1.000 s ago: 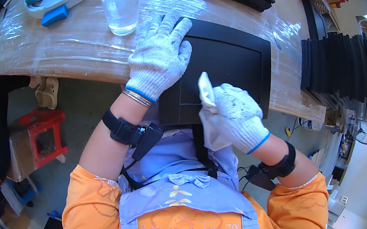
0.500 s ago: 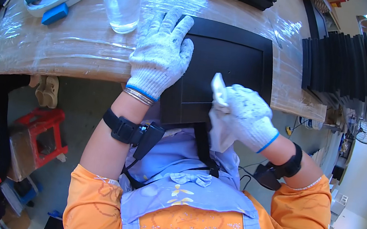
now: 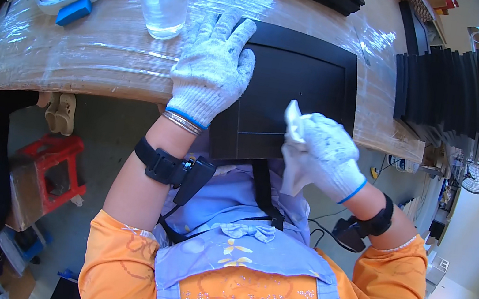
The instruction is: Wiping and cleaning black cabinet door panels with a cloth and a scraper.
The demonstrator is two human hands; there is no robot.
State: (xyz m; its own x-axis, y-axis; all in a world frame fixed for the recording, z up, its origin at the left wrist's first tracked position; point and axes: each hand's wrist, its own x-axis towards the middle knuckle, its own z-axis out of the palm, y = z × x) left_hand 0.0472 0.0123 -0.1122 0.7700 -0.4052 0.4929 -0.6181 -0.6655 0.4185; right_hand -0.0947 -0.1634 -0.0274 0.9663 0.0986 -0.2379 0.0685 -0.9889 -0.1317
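Panel [image 3: 301,66], black, centre frame, overhanging table [image 3: 77,73] edge. Left hand [image 3: 212,62]: fingers slightly spread, flat over its left side. Right hand [image 3: 330,154]: fingers closed round white cloth [image 3: 294,173]. Risk: firm pressure on overhang could tip it.

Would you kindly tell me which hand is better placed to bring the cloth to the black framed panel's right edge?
Probably the right hand: it grips the white cloth at the right part of the black framed panel, while the left hand, without cloth, lies spread over its left side.
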